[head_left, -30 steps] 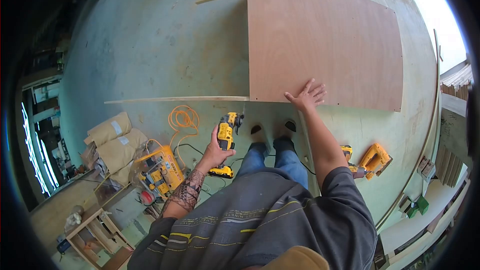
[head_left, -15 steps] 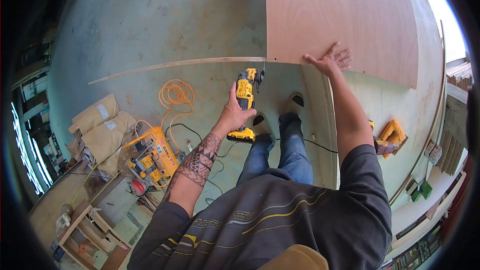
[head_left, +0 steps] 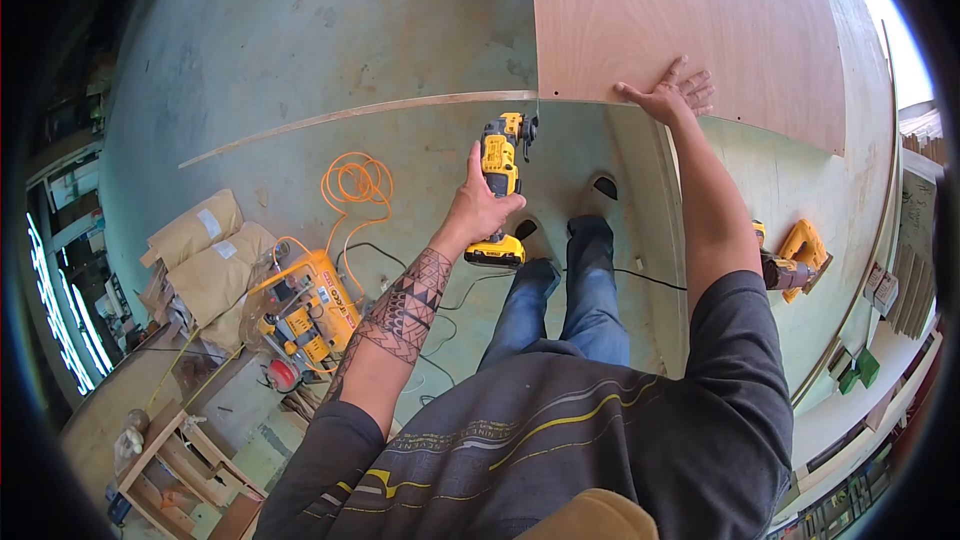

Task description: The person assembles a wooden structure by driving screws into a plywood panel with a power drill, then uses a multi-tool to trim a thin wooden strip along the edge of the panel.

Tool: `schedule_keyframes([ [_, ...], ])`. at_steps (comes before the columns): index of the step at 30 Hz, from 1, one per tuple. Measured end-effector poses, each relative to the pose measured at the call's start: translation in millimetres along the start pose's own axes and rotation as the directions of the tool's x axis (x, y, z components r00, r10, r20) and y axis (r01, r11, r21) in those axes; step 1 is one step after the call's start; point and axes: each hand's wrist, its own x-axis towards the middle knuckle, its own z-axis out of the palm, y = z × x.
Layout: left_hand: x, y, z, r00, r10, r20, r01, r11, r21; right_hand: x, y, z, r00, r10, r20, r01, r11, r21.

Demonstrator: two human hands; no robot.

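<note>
My left hand (head_left: 478,208) is wrapped around the body of a yellow and black cordless oscillating multi-tool (head_left: 499,162), with its battery toward me. The tool's head is close to the near left corner of a reddish plywood sheet (head_left: 690,15). A long thin wood strip (head_left: 350,114) runs leftward from that same corner. On the sheet's near edge rests my right hand (head_left: 678,98), palm down with fingers spread. Small dark holes dot the sheet near its edge.
Beneath the sheet is a pale bench (head_left: 770,180), bearing a yellow power tool (head_left: 800,258). An orange hose (head_left: 358,180) coils on the floor near a yellow compressor (head_left: 330,295) and brown paper sacks (head_left: 200,240). A black cord (head_left: 640,278) passes behind my legs.
The sheet, strip, multi-tool and both hands appear slightly higher in the picture, as the view has shifted. My grip on the tool and my spread right hand look the same.
</note>
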Motion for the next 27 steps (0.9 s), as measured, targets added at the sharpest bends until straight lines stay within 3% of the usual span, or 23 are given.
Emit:
schedule_keyframes([
  [4, 3.4, -0.1, -2.5, 0.999, -0.03, 0.019, 0.03, 1.0, 0.008, 0.8, 1.1, -1.2, 1.0, -0.002, 0.002, 0.002, 1.0, -0.002],
  [10, 9.5, -3.8, -2.2, 0.994, 0.083, -0.071, -0.078, 0.994, 0.071, -0.4, 0.3, -1.8, 1.0, 0.002, 0.008, -0.002, 1.0, -0.019],
  [15, 3.9, 17.5, -8.3, 0.997, -0.068, 0.021, 0.068, 0.997, -0.029, -2.7, -3.4, -6.6, 0.999, 0.011, 0.036, -0.01, 0.999, -0.036],
  [27, 7.2, 22.6, -6.0, 0.998, -0.068, -0.004, 0.068, 0.998, -0.011, -0.4, -3.8, -7.6, 0.998, 0.023, 0.057, -0.02, 0.999, -0.048],
])
